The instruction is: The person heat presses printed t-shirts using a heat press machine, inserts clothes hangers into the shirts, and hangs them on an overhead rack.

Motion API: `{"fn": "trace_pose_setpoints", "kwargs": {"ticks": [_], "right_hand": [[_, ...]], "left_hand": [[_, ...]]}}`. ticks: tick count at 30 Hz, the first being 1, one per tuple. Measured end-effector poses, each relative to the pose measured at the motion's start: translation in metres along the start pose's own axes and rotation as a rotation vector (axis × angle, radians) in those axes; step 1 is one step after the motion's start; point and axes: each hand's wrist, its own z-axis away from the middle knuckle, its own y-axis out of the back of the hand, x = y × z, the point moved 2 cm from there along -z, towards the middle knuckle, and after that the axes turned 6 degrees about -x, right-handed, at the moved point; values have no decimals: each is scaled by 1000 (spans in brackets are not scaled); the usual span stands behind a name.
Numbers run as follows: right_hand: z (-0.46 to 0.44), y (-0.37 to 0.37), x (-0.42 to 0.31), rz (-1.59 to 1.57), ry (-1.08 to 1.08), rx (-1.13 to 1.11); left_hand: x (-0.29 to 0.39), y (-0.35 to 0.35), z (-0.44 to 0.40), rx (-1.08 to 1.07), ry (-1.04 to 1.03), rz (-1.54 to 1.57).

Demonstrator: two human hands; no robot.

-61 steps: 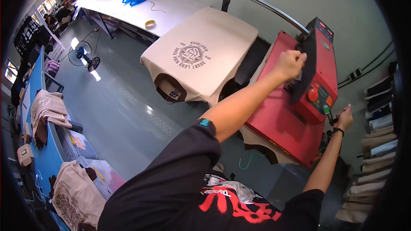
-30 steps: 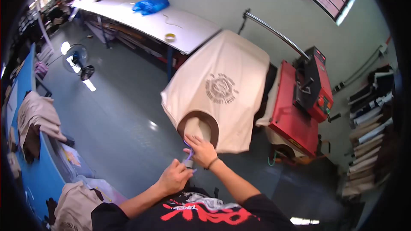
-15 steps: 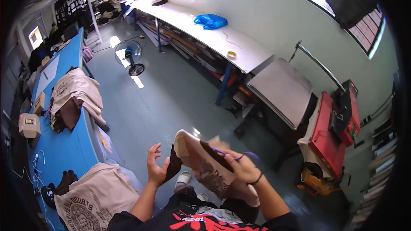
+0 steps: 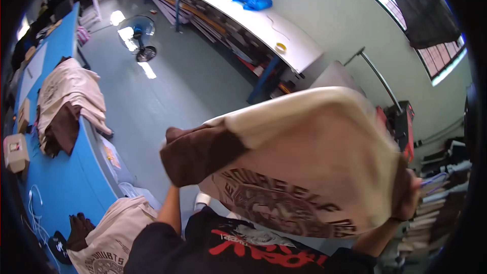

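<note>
A beige T-shirt (image 4: 309,147) with brown sleeves and a dark print is stretched out in front of me, blurred by motion. At its left end, my left hand (image 4: 174,191) is mostly hidden behind the brown sleeve (image 4: 198,155), which it holds up. Over on the right, my right hand (image 4: 410,198) is closed around the other brown sleeve. A thin purple loop (image 4: 433,183) sticks out beside that hand; its kind is unclear.
A blue table (image 4: 61,182) on my left carries piled beige garments (image 4: 71,91), a cardboard box (image 4: 16,152) and white cables (image 4: 34,213). Another printed shirt (image 4: 114,233) lies near me. A floor fan (image 4: 137,33) stands ahead. The white table (image 4: 299,53) holds a blue bag (image 4: 251,0).
The T-shirt has gone from hanging bunched at my right hand to being spread wide and raised between both hands. My left hand, open before, has taken the left sleeve.
</note>
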Motion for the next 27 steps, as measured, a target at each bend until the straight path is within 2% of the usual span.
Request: {"fn": "trace_pose_setpoints", "kwargs": {"ticks": [3,5,7,8,10,11,12,13,14,15,16,17,18,20,21,22,24,25,27], "right_hand": [[34,12,-33,-74,30,82],[65,44,-37,-28,15,227],[104,76,-22,50,-26,476],[113,81,-15,100,-96,632],[161,136,37,456,-211,1171],[207,171,74,580,-606,1275],[252,204,109,652,-1031,1280],[250,186,135,958,-1144,1152],[243,163,166,1264,-1238,992],[219,143,186,1070,-902,993],[181,110,203,863,-584,990],[87,12,173,605,-518,1034],[35,-41,168,471,-374,810],[-29,-103,182,294,-321,512],[-42,-103,197,352,-395,401],[-45,-100,215,411,-474,287],[-38,-98,240,129,-646,234],[-38,-104,234,166,-631,284],[-31,-103,241,125,-580,366]], "left_hand": [[61,-36,-43,-124,-55,884],[103,-64,-62,-235,-212,1220],[139,-64,-86,-242,-260,1259],[154,-57,-99,-186,-171,1152],[167,-33,-133,-279,-257,1033],[194,-39,-122,-347,-271,962],[225,-56,-102,-411,-280,886],[232,-71,-93,-279,-300,720],[247,-89,-69,-227,-451,347],[239,-104,-68,-311,-431,-97],[301,-141,-13,-670,-567,1],[295,-171,12,-604,-550,-100],[277,-195,34,-693,-502,-112],[243,-224,68,-892,-485,-376],[230,-229,85,-979,-486,-402],[232,-231,101,-1013,-313,-373],[214,-224,105,-988,-280,-358],[209,-220,98,-998,-294,-362],[198,-198,86,-1088,131,-91]]}}
